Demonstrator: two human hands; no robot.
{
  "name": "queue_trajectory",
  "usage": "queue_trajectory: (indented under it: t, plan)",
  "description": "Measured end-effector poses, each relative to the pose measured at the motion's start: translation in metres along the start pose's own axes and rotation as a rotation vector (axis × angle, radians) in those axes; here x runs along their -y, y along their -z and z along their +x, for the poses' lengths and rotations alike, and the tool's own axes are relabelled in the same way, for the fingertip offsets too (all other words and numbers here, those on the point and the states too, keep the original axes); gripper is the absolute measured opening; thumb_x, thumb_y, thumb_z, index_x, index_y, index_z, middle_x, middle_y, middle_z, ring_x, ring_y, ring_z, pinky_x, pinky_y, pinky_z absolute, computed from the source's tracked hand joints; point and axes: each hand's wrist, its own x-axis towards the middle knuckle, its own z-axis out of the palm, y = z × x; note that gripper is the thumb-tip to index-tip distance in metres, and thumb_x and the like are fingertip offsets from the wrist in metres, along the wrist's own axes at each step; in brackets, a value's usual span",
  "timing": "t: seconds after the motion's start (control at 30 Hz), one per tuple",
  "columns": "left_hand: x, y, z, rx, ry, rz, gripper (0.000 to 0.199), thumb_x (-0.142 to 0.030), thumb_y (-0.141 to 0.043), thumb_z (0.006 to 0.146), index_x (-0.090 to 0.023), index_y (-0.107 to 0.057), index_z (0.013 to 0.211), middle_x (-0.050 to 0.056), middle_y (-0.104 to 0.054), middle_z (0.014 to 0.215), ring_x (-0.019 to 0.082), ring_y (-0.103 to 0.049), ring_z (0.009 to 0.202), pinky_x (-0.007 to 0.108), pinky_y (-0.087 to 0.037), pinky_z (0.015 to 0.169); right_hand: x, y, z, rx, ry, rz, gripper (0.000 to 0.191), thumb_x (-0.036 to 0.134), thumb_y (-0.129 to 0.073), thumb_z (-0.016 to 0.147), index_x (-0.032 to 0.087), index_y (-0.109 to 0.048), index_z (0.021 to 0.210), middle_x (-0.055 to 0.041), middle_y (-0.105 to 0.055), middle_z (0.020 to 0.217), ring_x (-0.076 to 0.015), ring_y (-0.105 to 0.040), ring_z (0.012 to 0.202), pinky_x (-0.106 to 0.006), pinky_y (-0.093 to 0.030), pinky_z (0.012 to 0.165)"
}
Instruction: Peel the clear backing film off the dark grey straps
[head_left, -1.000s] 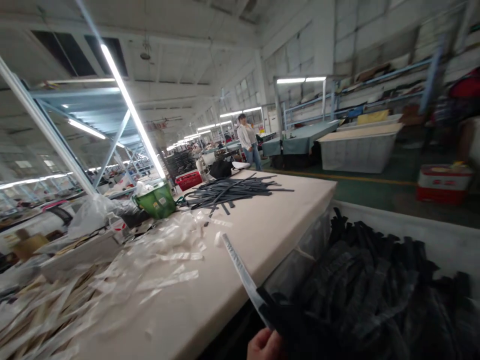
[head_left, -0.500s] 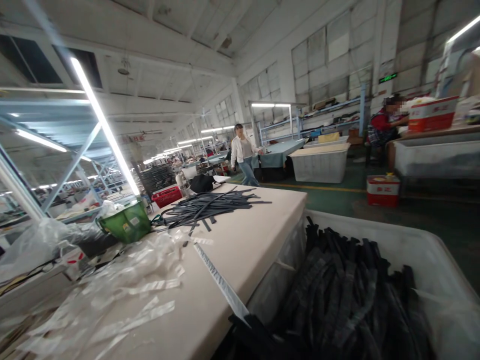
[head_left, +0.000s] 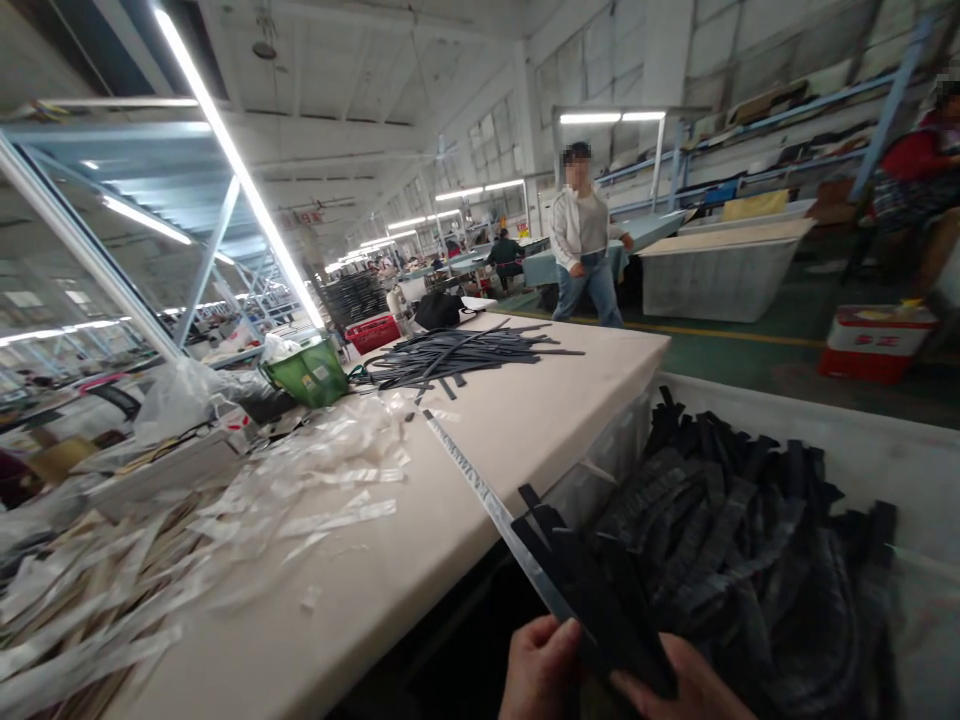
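My left hand (head_left: 541, 665) is closed at the bottom of the view, thumb and finger pinching a long translucent whitish strip (head_left: 480, 488). That strip slants up and left over the table edge. Beside it my right hand (head_left: 694, 682) grips a bundle of flat black strips (head_left: 589, 570), with several ends fanned upward. Part of the whitish strip lies against these black strips; I cannot tell whether they are stuck together. Right of the hands, a white bin (head_left: 840, 410) holds a heap of black strips (head_left: 735, 540).
On the beige table (head_left: 330, 610) lie a pile of dark strips (head_left: 472, 352), crumpled clear film strips (head_left: 322, 470) and a green basket (head_left: 311, 372). Paper-like strips (head_left: 82, 590) heap at the left. A person (head_left: 589, 235) stands beyond the table. A red-and-white box (head_left: 874, 342) sits on the floor.
My hands have come into view at the bottom with the black strips and the whitish strip. The view has turned left, and the person beyond the table appears nearer.
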Motion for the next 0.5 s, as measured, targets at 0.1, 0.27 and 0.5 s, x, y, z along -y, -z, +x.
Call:
queue_trajectory:
  t: [0.1, 0.27, 0.5]
  plan:
    - [-0.002, -0.004, -0.004, 0.041, 0.016, -0.065, 0.051, -0.049, -0.089, 0.059, -0.004, -0.077, 0.079, 0.011, -0.071, 0.069, 0.016, -0.063, 0.063, 0.026, -0.047, 0.064, 0.000, 0.004, 0.000, -0.013, 0.017, 0.072, 0.044, 0.055, -0.064, 0.080, 0.014, -0.078, 0.090, -0.0092, -0.077, 0.089, -0.0327, -0.071, 0.089, -0.037, -0.058, 0.080]
    - [-0.028, -0.003, -0.016, -0.038, 0.110, -0.224, 0.051, -0.047, -0.091, 0.055, -0.009, -0.075, 0.084, 0.008, -0.072, 0.071, 0.015, -0.063, 0.058, 0.024, -0.046, 0.055, -0.005, 0.013, -0.002, -0.120, 0.031, 0.155, 0.045, 0.060, -0.069, 0.074, 0.019, -0.080, 0.086, -0.0098, -0.078, 0.079, -0.0297, -0.073, 0.075, -0.034, -0.061, 0.072]
    - [-0.043, 0.007, -0.016, -0.015, 0.053, -0.236, 0.046, -0.044, -0.091, 0.056, -0.009, -0.076, 0.082, 0.010, -0.073, 0.072, 0.019, -0.067, 0.064, 0.028, -0.051, 0.065, 0.007, 0.004, 0.014, 0.134, 0.426, 0.267, 0.023, 0.039, -0.070, 0.085, 0.026, -0.079, 0.102, -0.0101, -0.065, 0.132, -0.0312, -0.064, 0.115, -0.038, -0.051, 0.098]
